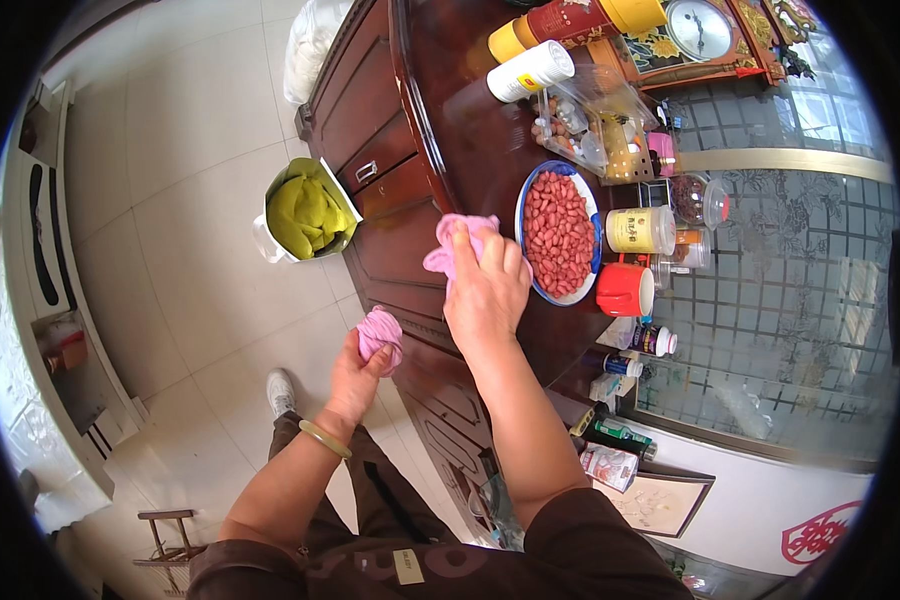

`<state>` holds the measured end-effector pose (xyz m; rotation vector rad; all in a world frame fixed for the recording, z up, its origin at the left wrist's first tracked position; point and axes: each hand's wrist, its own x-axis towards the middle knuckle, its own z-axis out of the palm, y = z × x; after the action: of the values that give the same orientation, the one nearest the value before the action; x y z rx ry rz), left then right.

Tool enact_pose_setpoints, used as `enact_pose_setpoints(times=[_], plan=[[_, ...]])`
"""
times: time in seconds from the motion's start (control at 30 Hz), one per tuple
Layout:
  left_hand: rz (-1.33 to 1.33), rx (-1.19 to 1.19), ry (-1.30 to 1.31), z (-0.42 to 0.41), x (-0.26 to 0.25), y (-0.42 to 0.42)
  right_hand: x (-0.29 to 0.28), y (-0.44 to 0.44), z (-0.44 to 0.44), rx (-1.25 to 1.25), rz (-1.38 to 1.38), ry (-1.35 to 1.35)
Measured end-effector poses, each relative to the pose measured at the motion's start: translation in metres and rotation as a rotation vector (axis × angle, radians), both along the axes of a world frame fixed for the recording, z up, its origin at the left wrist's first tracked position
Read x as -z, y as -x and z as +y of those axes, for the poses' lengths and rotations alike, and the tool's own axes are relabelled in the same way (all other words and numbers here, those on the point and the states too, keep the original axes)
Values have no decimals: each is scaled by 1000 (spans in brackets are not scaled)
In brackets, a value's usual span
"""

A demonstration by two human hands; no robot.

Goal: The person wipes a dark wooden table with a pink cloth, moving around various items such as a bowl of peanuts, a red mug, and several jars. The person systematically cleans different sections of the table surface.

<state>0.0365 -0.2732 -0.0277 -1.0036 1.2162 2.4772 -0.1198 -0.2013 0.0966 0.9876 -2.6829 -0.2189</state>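
My left hand [354, 381] grips a round pink bundle [380, 339] over the floor in front of the cabinet. Whether the bundle is rolled cloth or wound yarn, I cannot tell. My right hand [487, 304] holds a crumpled pink cloth [444, 253] at the front edge of the dark red wooden cabinet's top [469, 161]. Just beyond those fingers lies an oval blue-rimmed dish [520, 217] heaped with red-skinned peanuts [559, 232]. Part of the cloth shows between my right hand and the dish.
Behind the dish stand a red mug [621, 291], a lidded tub [637, 230] and clear plastic containers [581, 139]. A white canister [531, 71] and an ornate clock [699, 28] are farther along. On the tiled floor, a bag-lined bin [309, 214] stands against the cabinet.
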Motion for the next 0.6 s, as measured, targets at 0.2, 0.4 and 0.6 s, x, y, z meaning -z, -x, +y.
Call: enact_pose_setpoints(times=[0.2, 0.4, 0.6], plan=[[8, 23, 58, -4, -6, 0, 8, 33, -37, -103, 97, 62], [4, 46, 163, -7, -3, -22, -5, 28, -27, -163, -242, 556], [-21, -28, 116, 0, -11, -35, -5, -10, 40, 191, -1646, 1781]])
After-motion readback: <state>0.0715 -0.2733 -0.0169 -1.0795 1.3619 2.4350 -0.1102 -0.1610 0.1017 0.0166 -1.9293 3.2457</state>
